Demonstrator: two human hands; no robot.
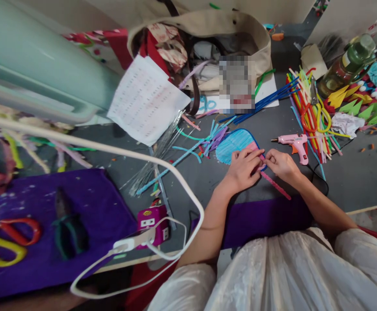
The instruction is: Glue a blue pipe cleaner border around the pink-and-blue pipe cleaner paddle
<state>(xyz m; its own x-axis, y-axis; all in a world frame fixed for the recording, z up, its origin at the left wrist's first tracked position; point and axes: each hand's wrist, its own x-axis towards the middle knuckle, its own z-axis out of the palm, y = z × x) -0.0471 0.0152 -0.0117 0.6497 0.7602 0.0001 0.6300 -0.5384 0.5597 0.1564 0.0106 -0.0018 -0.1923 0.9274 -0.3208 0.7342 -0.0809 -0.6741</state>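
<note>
A rounded craft piece (230, 146), made of light-blue rows with a pink part and a dark-blue edging, lies on the grey table. My left hand (244, 167) rests over its pink end, fingers bent and gripping the piece near its edge. Close beside it, my right hand (281, 165) is closed in a pinch at the same edge, on a pink pipe cleaner (276, 185). The loose end of that pipe cleaner slants down toward me between my hands. My fingers hide where it meets the piece.
Right of my hands lie a pink glue gun (294, 141), bundled pipe cleaners (311, 125) and a bottle (349, 65). Behind stands a cloth bag (201, 26) with a written sheet (148, 99). Pliers (68, 229), scissors (5, 248), a purple socket block (152, 222) and a white cable (175, 172) are left.
</note>
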